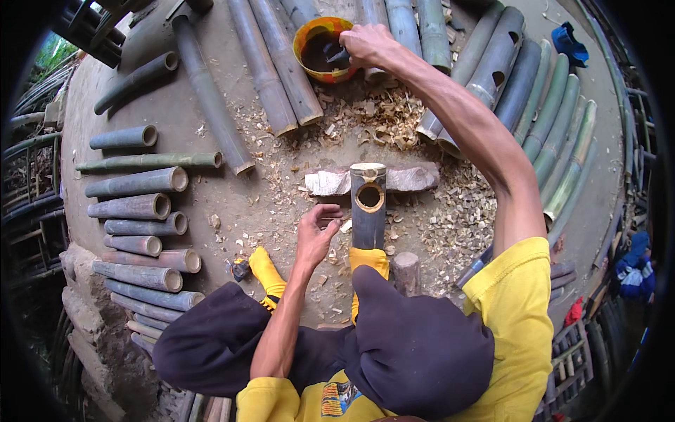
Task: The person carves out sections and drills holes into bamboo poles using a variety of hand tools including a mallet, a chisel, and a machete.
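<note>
My right hand is stretched far forward to an orange-yellow bowl that holds dark liquid. Its fingers are closed at the bowl's right side; a dark greyish piece shows by the fingertips, its kind unclear. Nearer to me, a dark bamboo tube with a round hole in its side leans on a pale wooden block. My yellow-socked foot lies against the tube's lower end. Just left of the tube hovers my left hand, empty, its fingers loosely bent and apart.
Short bamboo pieces lie in a row at the left. Long bamboo poles lie at the back, and more poles fan out at the right. Wood chips cover the ground. A short round post stands beside my knee.
</note>
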Motion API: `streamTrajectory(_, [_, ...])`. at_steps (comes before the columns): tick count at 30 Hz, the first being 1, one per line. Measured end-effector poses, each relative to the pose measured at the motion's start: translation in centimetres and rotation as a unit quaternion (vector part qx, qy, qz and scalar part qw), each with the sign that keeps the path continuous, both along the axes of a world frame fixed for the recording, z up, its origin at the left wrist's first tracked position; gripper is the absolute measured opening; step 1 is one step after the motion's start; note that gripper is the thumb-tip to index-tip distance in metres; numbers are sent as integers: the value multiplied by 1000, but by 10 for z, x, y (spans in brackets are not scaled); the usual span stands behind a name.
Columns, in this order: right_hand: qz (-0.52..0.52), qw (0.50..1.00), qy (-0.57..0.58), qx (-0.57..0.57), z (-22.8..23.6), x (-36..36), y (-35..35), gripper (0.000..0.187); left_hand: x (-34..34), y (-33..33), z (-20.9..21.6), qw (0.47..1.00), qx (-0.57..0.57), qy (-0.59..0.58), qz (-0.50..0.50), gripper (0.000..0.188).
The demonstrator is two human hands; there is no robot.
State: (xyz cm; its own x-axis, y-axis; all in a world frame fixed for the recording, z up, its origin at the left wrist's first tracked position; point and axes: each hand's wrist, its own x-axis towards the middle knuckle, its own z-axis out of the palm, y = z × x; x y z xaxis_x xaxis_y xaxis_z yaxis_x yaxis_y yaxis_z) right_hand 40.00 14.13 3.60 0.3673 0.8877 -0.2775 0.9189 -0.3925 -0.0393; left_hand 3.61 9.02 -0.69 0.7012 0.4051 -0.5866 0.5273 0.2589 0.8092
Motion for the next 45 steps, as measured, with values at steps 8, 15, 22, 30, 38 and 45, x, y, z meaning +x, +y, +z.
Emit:
streamTrajectory(8, [-213,839,431,253,25,-116,-181,66,16,-19,32,934,-353,-53,24,60])
streamTrajectory(15, [-116,918,380,13,20,-193,-286,69,42,-83,18,802,-585,-64,102,70])
streamTrajectory(22, [140,978,135,-73,13,-140,-261,67,72,-112,-10,735,-625,-78,250,40])
streamTrajectory(30, [-158,872,446,-120,-17,-212,-258,80,72,-61,13,852,-439,257,123,30])
streamTrajectory(38, [-324,860,366,146,-15,-258,-267,64,84,-53,-10,931,-246,188,-194,34])
streamTrajectory(45, [68,988,111,-81,11,-137,-209,44,92,-63,0,787,-566,-45,240,32])
